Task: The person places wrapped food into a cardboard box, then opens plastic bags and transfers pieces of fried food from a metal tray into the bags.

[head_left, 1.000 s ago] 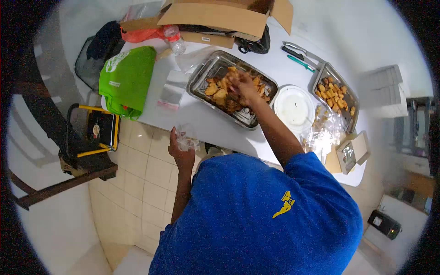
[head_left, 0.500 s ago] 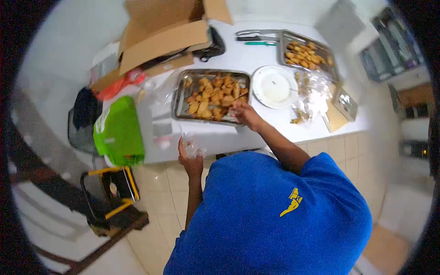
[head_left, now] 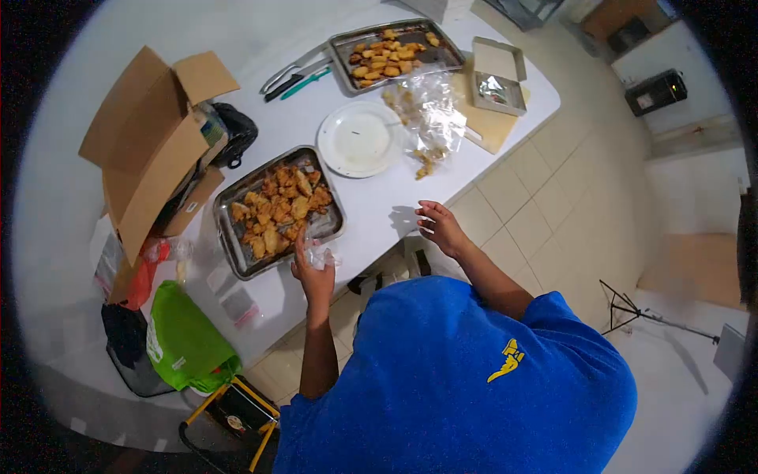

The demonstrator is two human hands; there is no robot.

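A small clear plastic bag (head_left: 322, 256) is in my left hand (head_left: 315, 278), close to the near edge of a metal tray (head_left: 234, 251). Golden-brown fried pieces (head_left: 272, 207), which look like chicken, are heaped in that tray. To the right, my right hand (head_left: 444, 229) hovers by the table's front edge, fingers apart and slightly curled, with nothing visible in it. Beyond it lies a larger clear plastic bag (head_left: 438, 118) with some small brownish pieces inside. A white plate (head_left: 359, 139) with a dark mark on it sits between the tray and this bag.
Farther back, a second metal tray (head_left: 440, 54) holds browned pieces. Knives (head_left: 294, 80) lie left of it. An open metal tin (head_left: 497, 85) rests on a cutting board (head_left: 493, 130). At left stand a cardboard box (head_left: 150, 150) and a green bag (head_left: 183, 336); small plastic packets (head_left: 237, 304) lie nearby.
My view has turned to the right. My right hand has left the fried pieces and moved right, away from the tray. My left hand, with the small bag, is now closer to the tray.
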